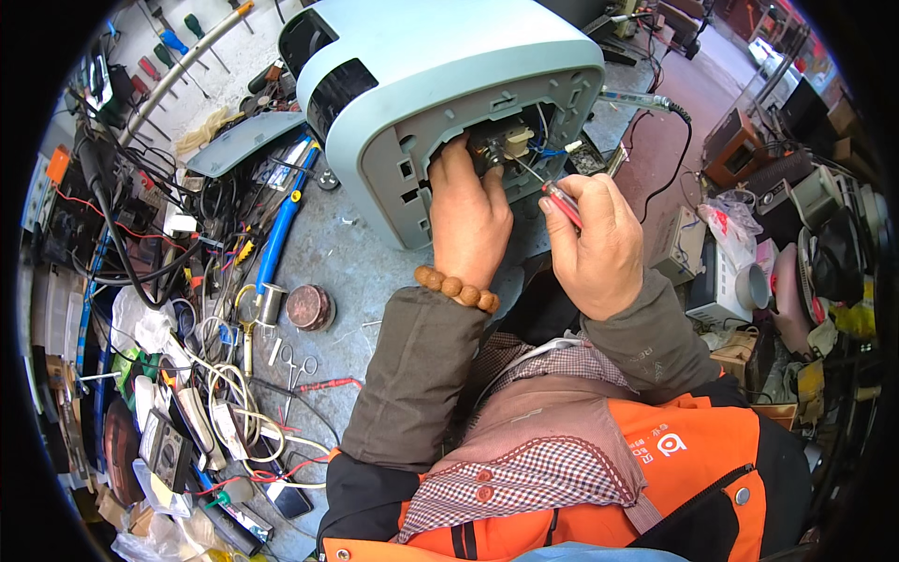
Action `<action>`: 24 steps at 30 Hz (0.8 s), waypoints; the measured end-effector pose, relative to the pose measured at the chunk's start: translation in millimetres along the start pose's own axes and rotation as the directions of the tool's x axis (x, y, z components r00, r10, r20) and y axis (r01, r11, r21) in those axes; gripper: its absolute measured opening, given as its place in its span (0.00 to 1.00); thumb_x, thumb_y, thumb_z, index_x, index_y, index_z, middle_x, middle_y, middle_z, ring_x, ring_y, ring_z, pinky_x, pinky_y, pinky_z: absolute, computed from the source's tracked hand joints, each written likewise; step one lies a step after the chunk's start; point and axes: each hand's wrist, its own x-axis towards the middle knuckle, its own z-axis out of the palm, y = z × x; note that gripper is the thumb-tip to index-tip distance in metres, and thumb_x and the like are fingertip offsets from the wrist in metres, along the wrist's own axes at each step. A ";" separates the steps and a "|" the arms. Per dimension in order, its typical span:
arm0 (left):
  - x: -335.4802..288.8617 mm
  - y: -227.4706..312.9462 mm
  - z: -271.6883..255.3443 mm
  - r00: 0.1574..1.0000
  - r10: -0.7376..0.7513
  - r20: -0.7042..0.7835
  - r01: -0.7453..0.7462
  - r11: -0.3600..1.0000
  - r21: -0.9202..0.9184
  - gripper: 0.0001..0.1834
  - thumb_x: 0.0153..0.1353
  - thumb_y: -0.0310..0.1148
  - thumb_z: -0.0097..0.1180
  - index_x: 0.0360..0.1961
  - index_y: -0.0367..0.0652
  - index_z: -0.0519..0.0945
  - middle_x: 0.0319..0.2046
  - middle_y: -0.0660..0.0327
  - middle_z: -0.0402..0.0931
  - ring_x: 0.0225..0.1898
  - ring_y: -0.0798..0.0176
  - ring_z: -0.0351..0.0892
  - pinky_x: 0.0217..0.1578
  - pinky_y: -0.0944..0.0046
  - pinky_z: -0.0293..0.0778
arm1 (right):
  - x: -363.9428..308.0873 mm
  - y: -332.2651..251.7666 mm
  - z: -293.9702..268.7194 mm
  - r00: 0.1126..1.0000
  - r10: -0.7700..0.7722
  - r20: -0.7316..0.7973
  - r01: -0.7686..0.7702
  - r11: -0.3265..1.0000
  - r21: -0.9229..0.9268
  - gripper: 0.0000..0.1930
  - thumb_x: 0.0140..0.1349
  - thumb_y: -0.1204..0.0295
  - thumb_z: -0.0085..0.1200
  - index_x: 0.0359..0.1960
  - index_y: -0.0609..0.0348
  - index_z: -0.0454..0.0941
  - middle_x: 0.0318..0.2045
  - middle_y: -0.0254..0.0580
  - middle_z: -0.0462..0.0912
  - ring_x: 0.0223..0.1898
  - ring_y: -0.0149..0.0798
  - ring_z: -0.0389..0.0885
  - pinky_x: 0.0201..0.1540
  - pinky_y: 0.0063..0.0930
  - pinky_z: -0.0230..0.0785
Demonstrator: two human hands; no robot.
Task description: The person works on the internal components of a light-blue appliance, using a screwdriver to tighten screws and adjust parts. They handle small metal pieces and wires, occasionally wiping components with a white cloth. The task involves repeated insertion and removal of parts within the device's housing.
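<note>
At upper centre, my left hand (471,229) is reaching inside the casing (445,70), fingertips hidden; I can't tell their grip. My right thumb and fingers are closing around the screwdriver (562,204). The casing is looking stiff, bulky, its wires (551,150) fragile; I'd be gripping the rim (361,187).

Through the head view I identify a workbench (361,281) with a worn, blue-grey surface. At the upper left, I locate a white wall panel (245,42) beyond the bench. On the right, I observe a reddish-brown floor (648,155), with a brown wooden cabinet (733,147) standing on it. Toward the upper right, the floor appears paler under brighter light.
</note>
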 end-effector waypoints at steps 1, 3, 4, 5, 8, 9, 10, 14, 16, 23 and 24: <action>-0.3 -0.5 -0.3 1.000 0.017 -0.003 -0.017 1.000 0.025 0.28 0.68 0.21 0.63 0.68 0.29 0.72 0.54 0.35 0.77 0.53 0.33 0.81 0.54 0.44 0.80 | -1.4 1.2 1.2 1.000 -0.003 0.003 0.003 1.000 -0.031 0.12 0.74 0.68 0.67 0.47 0.64 0.80 0.36 0.51 0.83 0.33 0.53 0.84 0.36 0.42 0.76; -1.1 -2.4 -0.1 0.999 0.052 -0.006 -0.052 0.996 0.076 0.28 0.70 0.20 0.64 0.69 0.29 0.72 0.55 0.40 0.77 0.48 0.47 0.87 0.50 0.53 0.85 | -1.9 -2.3 -4.0 0.983 0.130 0.127 -0.121 0.990 -0.076 0.12 0.73 0.70 0.68 0.47 0.64 0.79 0.36 0.51 0.83 0.34 0.53 0.84 0.36 0.43 0.76; -1.1 -4.7 0.6 0.998 0.063 -0.016 -0.062 0.995 0.075 0.28 0.70 0.20 0.64 0.69 0.29 0.72 0.55 0.41 0.77 0.48 0.47 0.87 0.49 0.54 0.84 | -1.6 -4.0 -6.6 0.963 0.196 0.186 -0.180 0.978 -0.104 0.11 0.72 0.71 0.68 0.47 0.64 0.79 0.36 0.51 0.83 0.34 0.53 0.84 0.36 0.43 0.76; -0.8 -7.9 1.7 0.997 0.074 -0.025 -0.072 0.995 0.074 0.28 0.70 0.20 0.64 0.69 0.29 0.72 0.55 0.41 0.77 0.48 0.47 0.87 0.49 0.54 0.84 | -0.4 -5.4 -7.1 0.968 0.195 0.160 -0.189 0.981 -0.050 0.11 0.71 0.71 0.68 0.45 0.63 0.80 0.35 0.50 0.82 0.34 0.55 0.84 0.36 0.44 0.76; -0.6 -7.5 2.6 0.997 0.074 -0.025 -0.072 0.995 0.069 0.28 0.70 0.20 0.65 0.69 0.29 0.72 0.55 0.42 0.77 0.46 0.48 0.86 0.48 0.54 0.84 | 2.5 -7.3 -3.8 0.987 0.151 0.061 -0.154 0.987 0.053 0.10 0.72 0.69 0.68 0.43 0.61 0.80 0.34 0.50 0.82 0.33 0.57 0.83 0.36 0.48 0.76; -0.9 -6.4 2.4 0.998 0.067 -0.021 -0.065 0.996 0.065 0.28 0.70 0.20 0.65 0.69 0.29 0.72 0.54 0.42 0.77 0.46 0.49 0.86 0.48 0.54 0.84 | 2.4 -6.5 -2.3 0.995 0.101 0.022 -0.102 0.994 0.043 0.10 0.72 0.68 0.67 0.42 0.61 0.80 0.34 0.50 0.82 0.32 0.57 0.83 0.35 0.49 0.76; -0.7 -6.3 2.1 0.997 0.074 -0.024 -0.072 0.994 0.080 0.28 0.70 0.20 0.65 0.69 0.29 0.72 0.54 0.42 0.77 0.45 0.49 0.86 0.47 0.54 0.83 | 2.3 -5.4 -0.2 0.999 0.051 -0.016 -0.050 0.998 0.031 0.11 0.73 0.67 0.67 0.42 0.61 0.80 0.33 0.50 0.83 0.31 0.57 0.83 0.34 0.49 0.76; 0.3 -7.3 1.6 0.995 0.095 -0.034 -0.091 0.991 0.099 0.28 0.70 0.20 0.65 0.69 0.30 0.72 0.53 0.43 0.77 0.44 0.50 0.85 0.47 0.54 0.83 | -0.2 -2.0 -2.0 0.945 0.299 0.131 -0.311 0.947 0.083 0.13 0.75 0.63 0.66 0.39 0.61 0.81 0.30 0.52 0.82 0.29 0.58 0.82 0.33 0.49 0.74; 1.0 -5.1 1.2 0.997 0.068 -0.026 -0.066 0.995 0.075 0.29 0.68 0.20 0.65 0.69 0.29 0.72 0.54 0.40 0.77 0.48 0.43 0.83 0.50 0.50 0.81 | 3.0 -1.1 -5.6 0.912 0.371 0.177 -0.393 0.914 0.105 0.14 0.75 0.63 0.65 0.38 0.60 0.81 0.29 0.52 0.82 0.29 0.58 0.83 0.34 0.48 0.74; 0.6 -2.0 0.1 1.000 0.026 -0.012 -0.026 0.999 0.035 0.30 0.66 0.20 0.64 0.69 0.30 0.72 0.55 0.35 0.77 0.54 0.31 0.80 0.57 0.41 0.78 | 1.9 -0.8 5.4 0.997 0.081 -0.009 -0.081 0.995 0.062 0.10 0.73 0.66 0.66 0.40 0.59 0.80 0.29 0.50 0.80 0.31 0.59 0.84 0.33 0.50 0.76; 0.2 -2.3 0.2 1.000 0.023 -0.012 -0.023 0.999 0.043 0.30 0.66 0.20 0.64 0.69 0.30 0.72 0.55 0.35 0.77 0.54 0.32 0.80 0.56 0.42 0.78 | 3.8 -0.7 2.8 0.993 0.119 0.012 -0.119 0.992 0.051 0.11 0.74 0.66 0.65 0.39 0.60 0.80 0.28 0.50 0.80 0.30 0.59 0.83 0.32 0.50 0.75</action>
